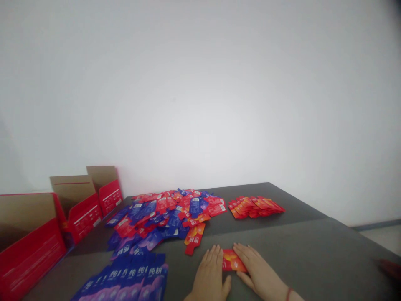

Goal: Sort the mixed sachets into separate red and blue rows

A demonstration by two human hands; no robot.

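A red and orange sachet [230,260] lies flat on the dark table in front of me. My left hand [211,274] rests palm down against its left end, fingers stretched out, thumb apart. At the other end, my right hand [258,269] lies with extended fingers along the sachet's edge and its thumb near the lower corner. Both hands touch the sachet and partly cover its ends. Whether more sachets lie under it I cannot tell. Left of my hands, overlapping blue and purple sachets [131,278] form a row.
A mixed heap of red, orange and blue sachets [169,213] spreads over the table's far left. Beyond my right hand is a fanned row of red-orange sachets [255,207]. Open red cartons [83,217] line the left edge. A blurred dark red object [390,267] shows at far right.
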